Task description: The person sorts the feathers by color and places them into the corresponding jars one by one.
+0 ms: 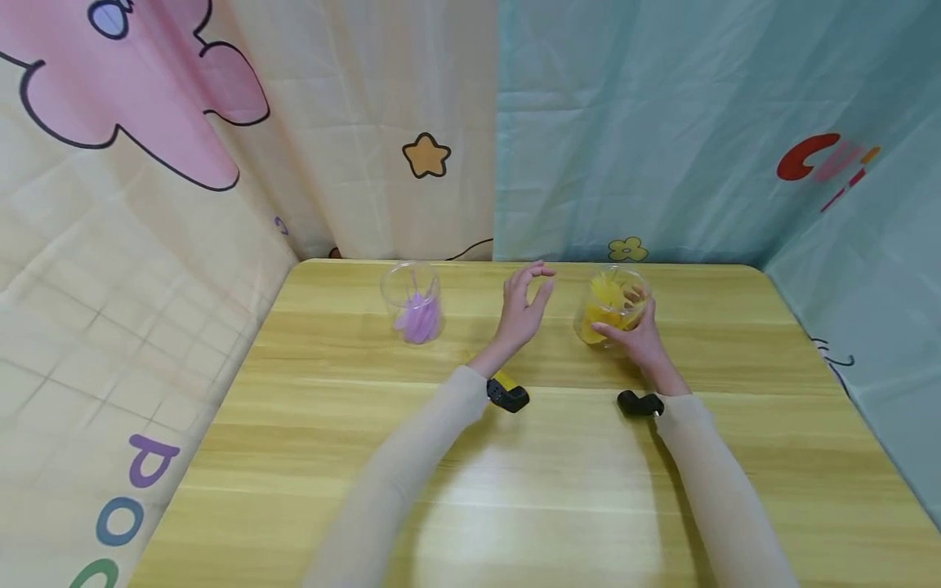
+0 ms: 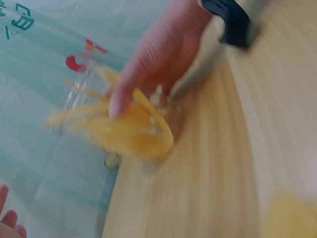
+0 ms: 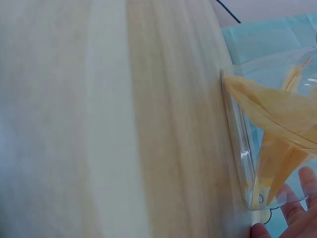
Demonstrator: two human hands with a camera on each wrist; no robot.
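My right hand (image 1: 641,333) grips a clear cup (image 3: 242,148) at the right back of the table, thumb on the near side and fingers round the far side. Yellow feather-like pieces (image 1: 606,298) fill that cup; in the right wrist view they look broad and pointed, pressed against the wall. Between the two cups my left hand (image 1: 522,306) hovers with fingers loosely bent, holding nothing. To its left stands a second clear cup (image 1: 393,286) with purple feather-like pieces (image 1: 421,318). Under my left wrist a yellow piece (image 1: 505,380) lies partly hidden.
The wooden table (image 1: 544,474) ends at printed curtains (image 1: 588,139) close behind both cups. A black wrist camera (image 1: 507,396) sits at my left wrist and another black camera (image 1: 638,403) at my right.
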